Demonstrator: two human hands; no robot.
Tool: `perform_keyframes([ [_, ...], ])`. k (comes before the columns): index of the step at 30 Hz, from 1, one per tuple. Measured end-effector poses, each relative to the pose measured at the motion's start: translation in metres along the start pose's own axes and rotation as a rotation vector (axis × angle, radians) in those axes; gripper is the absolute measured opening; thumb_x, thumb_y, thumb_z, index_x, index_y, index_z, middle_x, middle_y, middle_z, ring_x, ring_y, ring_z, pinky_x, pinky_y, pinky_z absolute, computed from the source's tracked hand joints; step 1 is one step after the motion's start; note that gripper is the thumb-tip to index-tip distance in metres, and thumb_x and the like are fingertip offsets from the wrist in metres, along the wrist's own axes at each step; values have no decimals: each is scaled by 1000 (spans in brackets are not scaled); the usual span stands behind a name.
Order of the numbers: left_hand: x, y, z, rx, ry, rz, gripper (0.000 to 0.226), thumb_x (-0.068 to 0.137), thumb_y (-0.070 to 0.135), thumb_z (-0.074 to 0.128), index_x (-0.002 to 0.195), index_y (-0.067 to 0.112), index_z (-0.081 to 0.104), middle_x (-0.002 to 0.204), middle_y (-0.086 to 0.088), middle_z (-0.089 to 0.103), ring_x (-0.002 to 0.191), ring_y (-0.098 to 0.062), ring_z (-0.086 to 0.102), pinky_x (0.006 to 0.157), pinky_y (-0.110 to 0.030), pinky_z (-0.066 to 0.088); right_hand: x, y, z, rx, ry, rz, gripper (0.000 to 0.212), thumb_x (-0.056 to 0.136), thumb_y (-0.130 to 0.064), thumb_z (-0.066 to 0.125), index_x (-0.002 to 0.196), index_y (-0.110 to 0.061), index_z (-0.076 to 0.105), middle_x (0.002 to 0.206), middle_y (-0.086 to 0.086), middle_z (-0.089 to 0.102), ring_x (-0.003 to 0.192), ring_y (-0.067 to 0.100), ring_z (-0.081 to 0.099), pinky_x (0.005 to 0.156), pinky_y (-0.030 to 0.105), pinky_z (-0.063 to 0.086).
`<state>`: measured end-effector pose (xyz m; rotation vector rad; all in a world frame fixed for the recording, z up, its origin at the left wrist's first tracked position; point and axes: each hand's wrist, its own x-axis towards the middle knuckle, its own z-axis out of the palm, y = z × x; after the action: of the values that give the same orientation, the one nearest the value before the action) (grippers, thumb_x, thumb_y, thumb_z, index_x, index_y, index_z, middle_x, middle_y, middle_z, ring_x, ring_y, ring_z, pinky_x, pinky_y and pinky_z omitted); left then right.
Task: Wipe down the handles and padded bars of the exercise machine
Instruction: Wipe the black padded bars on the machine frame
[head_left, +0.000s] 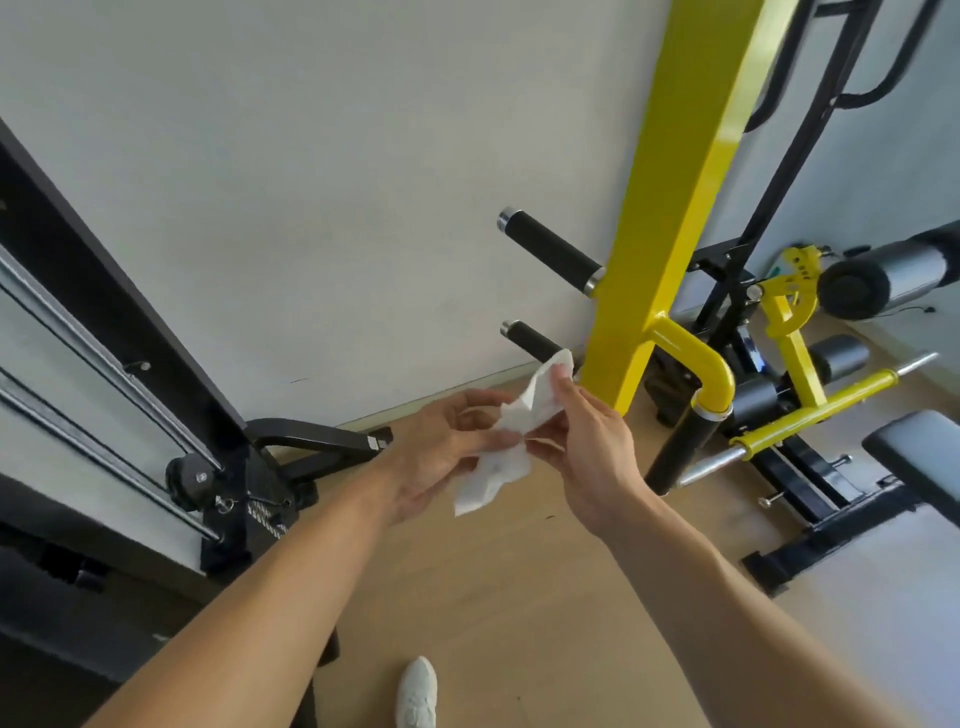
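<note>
Both hands grasp one crumpled white wipe (511, 441) at picture centre: the left hand (441, 457) pinches its lower half, the right hand (582, 441) its upper corner. The wipe's tip overlaps, perhaps touches, the lower of two black padded handles (535, 344) at 1 o'clock on the yellow post (670, 218). A third black grip (680, 447) hangs at 3 o'clock. Open wooden floor (509, 597) lies at 6 o'clock, with one white shoe (417, 693).

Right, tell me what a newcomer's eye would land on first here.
First, the bright yellow post rising right of centre, with two black padded handles sticking out to its left. Then both hands, the left hand and right hand, pinching a crumpled white wipe mid-frame.
</note>
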<state>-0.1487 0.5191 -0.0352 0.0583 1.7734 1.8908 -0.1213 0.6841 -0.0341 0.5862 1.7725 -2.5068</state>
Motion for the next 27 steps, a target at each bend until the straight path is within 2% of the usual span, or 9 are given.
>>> perform_keyframes([
  [2, 10, -1, -12, 23, -63, -51, 40, 86, 28, 76, 121, 10, 70, 111, -10, 74, 108, -32, 69, 97, -44, 56, 8, 7, 12, -33, 15, 37, 43, 95, -49, 59, 105, -8, 70, 93, 17, 75, 84, 30, 73, 78, 41, 61],
  [5, 27, -5, -32, 39, -25, -87, 34, 98, 33, 62, 120, 9, 72, 117, -15, 74, 114, -36, 67, 105, -53, 50, 23, 19, 29, -41, 93, 51, 56, 92, -50, 60, 109, 3, 65, 91, 23, 70, 85, 33, 68, 87, 49, 59],
  [10, 44, -2, -52, 160, 33, -34, 26, 103, 29, 55, 110, 16, 77, 106, -1, 78, 105, -22, 72, 94, -37, 55, 46, 34, 51, -39, 201, 43, 50, 92, -53, 57, 104, -6, 69, 93, 13, 76, 91, 31, 73, 86, 43, 59],
  [13, 50, 7, -62, 270, 137, 50, 23, 100, 29, 59, 89, 22, 78, 91, 6, 76, 93, -8, 67, 76, -16, 45, 51, 41, 57, -6, 243, 25, 47, 92, -56, 54, 101, -13, 70, 92, 5, 77, 89, 26, 74, 85, 39, 59],
  [18, 55, 5, -66, 404, 158, 137, 43, 101, 30, 56, 62, 15, 46, 64, 1, 46, 55, -9, 42, 58, -25, 33, 48, 51, 59, -18, 207, 117, 58, 85, -69, 55, 110, -19, 69, 101, 8, 76, 96, 27, 73, 88, 47, 58],
  [20, 56, 1, -61, 458, 171, 171, 40, 101, 33, 57, 66, 15, 51, 58, 7, 50, 55, -9, 48, 60, -24, 39, 44, 49, 53, -48, 152, 127, 67, 74, -74, 66, 117, -22, 66, 109, 8, 74, 100, 25, 72, 91, 47, 57],
  [22, 54, -2, -54, 435, 190, 168, 29, 99, 34, 61, 82, 11, 62, 65, 7, 64, 61, -10, 57, 65, -26, 47, 39, 45, 41, -107, 89, 91, 72, 71, -57, 82, 130, -25, 55, 112, 8, 70, 101, 22, 70, 90, 44, 57],
  [25, 51, -8, -43, 393, 303, 101, 20, 96, 36, 65, 102, 17, 63, 89, 1, 74, 78, -14, 69, 74, -31, 56, 27, 40, 24, -334, -101, -12, 63, 74, -24, 88, 130, -29, 60, 104, 5, 71, 95, 22, 70, 85, 37, 59],
  [27, 51, -6, -41, 334, 350, 40, 23, 93, 39, 67, 108, 24, 61, 96, 3, 70, 88, -17, 69, 77, -36, 57, 25, 37, 18, -624, -49, -72, 50, 79, -22, 84, 125, -31, 66, 102, -6, 70, 90, 14, 68, 82, 32, 60],
])
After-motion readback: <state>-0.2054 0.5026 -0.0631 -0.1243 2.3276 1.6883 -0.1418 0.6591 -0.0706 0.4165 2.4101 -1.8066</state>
